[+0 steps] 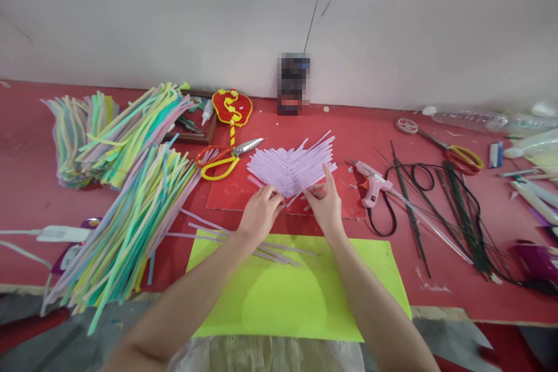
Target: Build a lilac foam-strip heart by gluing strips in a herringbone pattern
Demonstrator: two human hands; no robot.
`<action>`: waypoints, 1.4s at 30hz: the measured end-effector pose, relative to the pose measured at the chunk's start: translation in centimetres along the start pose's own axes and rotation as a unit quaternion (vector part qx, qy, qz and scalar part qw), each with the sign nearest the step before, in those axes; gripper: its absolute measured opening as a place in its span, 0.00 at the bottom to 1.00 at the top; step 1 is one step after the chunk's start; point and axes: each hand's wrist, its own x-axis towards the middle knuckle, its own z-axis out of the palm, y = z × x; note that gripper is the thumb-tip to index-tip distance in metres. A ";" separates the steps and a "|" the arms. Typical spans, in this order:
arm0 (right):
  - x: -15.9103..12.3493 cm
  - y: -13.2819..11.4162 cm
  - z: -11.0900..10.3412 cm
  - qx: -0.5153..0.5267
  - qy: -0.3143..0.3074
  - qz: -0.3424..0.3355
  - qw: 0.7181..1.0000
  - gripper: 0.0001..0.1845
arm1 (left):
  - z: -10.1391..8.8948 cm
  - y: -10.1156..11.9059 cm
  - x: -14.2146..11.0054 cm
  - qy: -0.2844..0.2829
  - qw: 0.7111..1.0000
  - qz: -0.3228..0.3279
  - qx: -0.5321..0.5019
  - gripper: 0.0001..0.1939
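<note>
A lilac pipe cleaner piece (291, 165), with rows slanting from a central seam into a broad V, lies on a red board (229, 197). At its lower tip, my left hand (261, 212) has its fingers closed in a pinch on a pipe cleaner. My right hand (326, 206) is at the lower right edge, thumb and bent fingers on a pipe cleaner, index finger pointing up along the side. Several loose lilac pipe cleaners (279, 256) lie under and beside my left forearm, partly over a yellow-green sheet (283, 302).
Bundles of pastel pipe cleaners (131, 215) fill the left side. Scissors (235, 154) with red and yellow handles lie behind my left hand. A pink glue gun (372, 183), its black cord, dark green stems (466, 215) and other scissors (462, 154) are on the right. A phone-like object (293, 84) leans on the wall.
</note>
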 end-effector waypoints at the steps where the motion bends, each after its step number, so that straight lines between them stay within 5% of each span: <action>1: 0.0 0.0 -0.1 -0.041 0.004 -0.017 0.999 0.36 | 0.0 0.0 0.1 -0.001 1.000 -0.002 -0.001 0.03; 5: 0.0 0.0 -0.8 -0.185 0.002 -0.103 0.977 0.13 | 0.1 -0.2 0.2 -0.001 1.000 0.003 0.000 0.04; 17: 0.2 0.7 -1.7 -0.258 -0.038 -0.168 0.951 0.17 | 0.0 -0.5 0.4 0.005 1.000 -0.005 0.004 0.05; 28: -0.6 0.0 -0.8 -0.256 -0.117 -0.232 0.931 0.07 | 0.5 -0.8 0.5 0.010 1.000 0.002 0.019 0.11; 42: 0.4 0.7 -1.0 -0.286 -0.104 -0.330 0.893 0.06 | 0.1 -0.8 0.3 0.017 0.999 0.014 0.047 0.09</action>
